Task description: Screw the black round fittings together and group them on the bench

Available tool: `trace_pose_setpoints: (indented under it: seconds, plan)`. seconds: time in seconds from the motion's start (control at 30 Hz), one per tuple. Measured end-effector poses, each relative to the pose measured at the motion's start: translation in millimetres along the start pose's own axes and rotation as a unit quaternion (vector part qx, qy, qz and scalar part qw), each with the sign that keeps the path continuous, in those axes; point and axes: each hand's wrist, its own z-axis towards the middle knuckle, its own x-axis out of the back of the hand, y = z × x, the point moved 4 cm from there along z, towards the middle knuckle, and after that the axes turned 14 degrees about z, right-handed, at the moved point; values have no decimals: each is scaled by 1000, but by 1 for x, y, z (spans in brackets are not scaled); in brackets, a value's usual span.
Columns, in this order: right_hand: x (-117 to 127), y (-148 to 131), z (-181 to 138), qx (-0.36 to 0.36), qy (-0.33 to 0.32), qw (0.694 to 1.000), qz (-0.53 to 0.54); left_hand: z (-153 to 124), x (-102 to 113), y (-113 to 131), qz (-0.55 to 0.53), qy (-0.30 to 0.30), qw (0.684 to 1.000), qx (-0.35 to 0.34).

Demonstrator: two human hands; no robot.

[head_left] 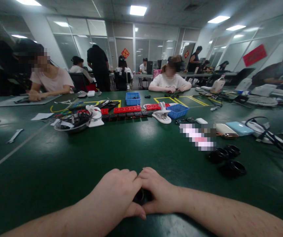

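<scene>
My left hand and my right hand meet at the near middle of the green table. Both are closed around a small black round part, which shows only in the gap between the fingers and thumbs. Most of it is hidden, so its exact kind is unclear. To the right of my hands are black ring-shaped parts: one nearer, and two farther back, a left one and a right one.
A clear bowl of dark cables, white clip stands, red socket strips and blue bins stand farther back. A wrench lies left. Cables and flat cases lie right. A person sits across.
</scene>
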Motion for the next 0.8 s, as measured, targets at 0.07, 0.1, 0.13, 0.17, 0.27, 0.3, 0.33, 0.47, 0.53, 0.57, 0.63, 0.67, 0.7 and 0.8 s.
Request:
trace_pose_setpoints:
  seconds: [0.07,0.1,0.13,0.17,0.27,0.3,0.33,0.47,0.53,0.57,0.63,0.67,0.7,0.8]
  plan:
    - [-1,0,0,-3,-9,1000,1,-5,3,-3,-10,38,999,-31]
    - [-2,1,0,-5,-14,1000,0,-8,3,-3,-18,63,996,-59]
    - [-2,1,-1,-8,-17,1000,-2,-11,3,-3,-27,88,992,-90]
    - [-3,2,-1,-12,-20,1000,-4,-14,2,-2,-37,112,986,-118]
    - [-3,3,-1,-21,-26,999,-8,-18,-3,-4,-57,151,976,-147]
    - [-3,2,-2,-22,-28,999,-9,-18,-4,-4,-60,156,975,-144]
    - [-3,2,-2,-23,-30,999,-10,-18,-4,-4,-63,162,974,-142]
    - [-2,0,-2,-25,-33,999,-15,-17,4,-1,-79,158,975,-134]
    - [-2,-2,-1,-22,-33,999,-17,-16,10,2,-73,125,984,-105]
    - [-1,-2,-1,-21,-30,999,-17,-15,12,3,-65,100,989,-82]
    - [0,-4,-1,-24,-24,999,-20,-13,15,7,-43,56,997,-29]
    - [0,-5,-1,-25,-20,999,-21,-11,16,9,-33,39,999,-2]
    - [0,-5,-1,-24,-18,999,-22,-9,16,11,-24,27,999,23]
    - [0,-7,-1,-9,-13,1000,-24,-3,13,18,-3,4,997,83]
